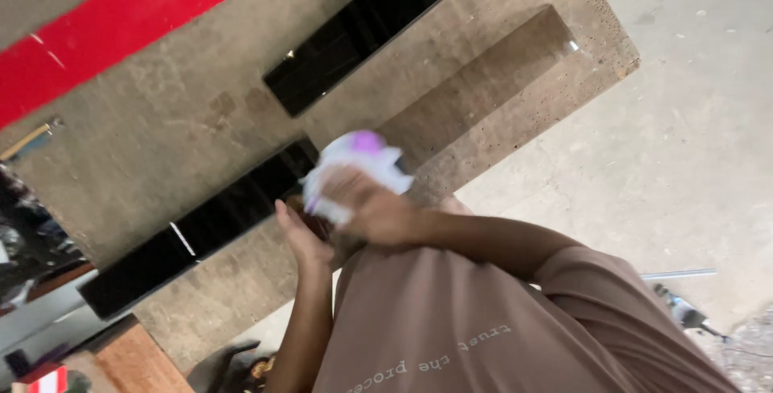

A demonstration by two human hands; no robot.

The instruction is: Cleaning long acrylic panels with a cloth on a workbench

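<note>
White and purple cloth [354,169] sits bunched in my right hand [378,212], whose fingers are curled tight around it, just above the near edge of the counter [177,127]. My left hand [302,236] comes up from below with the palm turned toward the right one and the fingers loosely together; it touches the underside of the bundle, though whether it grips anything I cannot tell through the blur. Just beside the cloth, a long black glossy strip [217,220] runs along the counter's near edge. A second black strip [362,31] lies farther in, and a red strip [97,35] lies toward the far left. Right of the counter's corner, the pale concrete floor [684,143] offers wide room. A brick [133,361] rests low on the left.
</note>
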